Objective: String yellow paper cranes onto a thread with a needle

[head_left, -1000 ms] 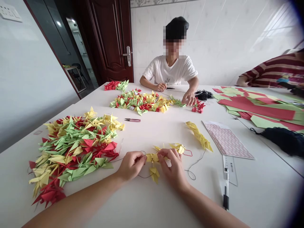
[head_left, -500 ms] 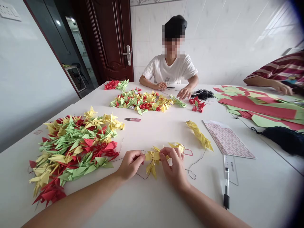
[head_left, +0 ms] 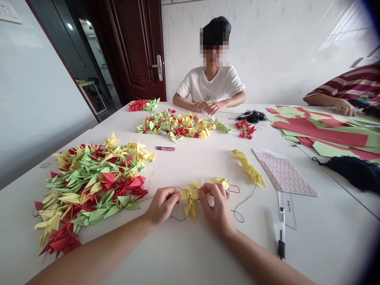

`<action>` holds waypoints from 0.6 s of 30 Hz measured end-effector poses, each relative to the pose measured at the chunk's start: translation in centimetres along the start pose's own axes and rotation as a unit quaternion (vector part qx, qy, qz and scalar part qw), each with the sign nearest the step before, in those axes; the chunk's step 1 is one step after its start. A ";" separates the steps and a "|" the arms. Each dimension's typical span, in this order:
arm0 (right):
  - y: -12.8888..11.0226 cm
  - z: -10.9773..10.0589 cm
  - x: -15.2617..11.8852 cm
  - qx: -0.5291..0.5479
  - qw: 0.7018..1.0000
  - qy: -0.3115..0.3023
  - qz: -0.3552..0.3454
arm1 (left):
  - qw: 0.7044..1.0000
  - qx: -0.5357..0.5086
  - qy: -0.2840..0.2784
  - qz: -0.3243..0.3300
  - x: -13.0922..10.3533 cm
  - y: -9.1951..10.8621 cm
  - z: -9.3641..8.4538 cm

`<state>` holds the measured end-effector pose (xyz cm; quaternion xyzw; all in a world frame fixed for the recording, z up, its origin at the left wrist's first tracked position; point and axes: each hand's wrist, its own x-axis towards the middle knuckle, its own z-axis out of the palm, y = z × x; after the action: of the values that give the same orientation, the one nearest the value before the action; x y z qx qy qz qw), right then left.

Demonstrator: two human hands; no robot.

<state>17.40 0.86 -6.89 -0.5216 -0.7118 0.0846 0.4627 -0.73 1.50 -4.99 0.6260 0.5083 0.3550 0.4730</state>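
Folded yellow paper pieces (head_left: 190, 206) lie between my hands near the middle of the table. My left hand (head_left: 162, 204) pinches the left tip of one yellow piece between thumb and forefinger. From the right, my right hand (head_left: 216, 204) pinches the same yellow paper, its fingers partly hiding it. Dark thread runs below the pieces and curls to the right, up to a row of yellow folded pieces (head_left: 248, 168). A big heap of red, green and yellow folded pieces (head_left: 92, 184) lies to the left of my left hand.
Small snips (head_left: 164, 148) lie beyond my hands. On the right are a sticker sheet (head_left: 285, 173), a pen (head_left: 282, 233), dark thread (head_left: 352, 172) and paper strips (head_left: 323, 132). Across the table sits a person in white (head_left: 209, 85) behind another heap (head_left: 184, 126); a striped sleeve (head_left: 347, 85) shows at right.
My hands keep their pinch on the yellow paper, almost unmoved. Across the table, the person's two hands have come together. The view has shifted slightly.
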 end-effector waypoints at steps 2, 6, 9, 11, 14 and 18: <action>0.0 0.1 0.0 0.002 1.000 0.003 0.006 | 1.000 -0.001 0.006 0.001 0.1 0.0 0.0; 0.0 0.0 0.0 0.010 1.000 -0.006 0.022 | 0.999 0.025 -0.019 0.030 0.1 -0.3 0.0; -0.3 -0.4 0.0 0.033 0.998 -0.050 0.027 | 0.995 0.061 -0.041 0.062 -0.1 -0.5 0.0; -0.4 -0.8 0.0 0.046 0.995 -0.092 0.016 | 0.992 0.085 -0.049 0.073 -0.1 -0.6 0.0; -0.5 -1.1 0.1 0.049 0.990 -0.132 0.001 | 0.990 0.109 -0.051 0.076 -0.1 -0.5 0.0; -0.4 -1.0 0.0 0.028 0.986 -0.163 -0.026 | 0.994 0.087 -0.034 0.061 -0.1 -0.4 0.1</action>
<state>17.87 0.32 -6.08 -0.4693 -0.7884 0.1763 0.3566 -0.79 1.38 -5.37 0.7064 0.4817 0.3163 0.4109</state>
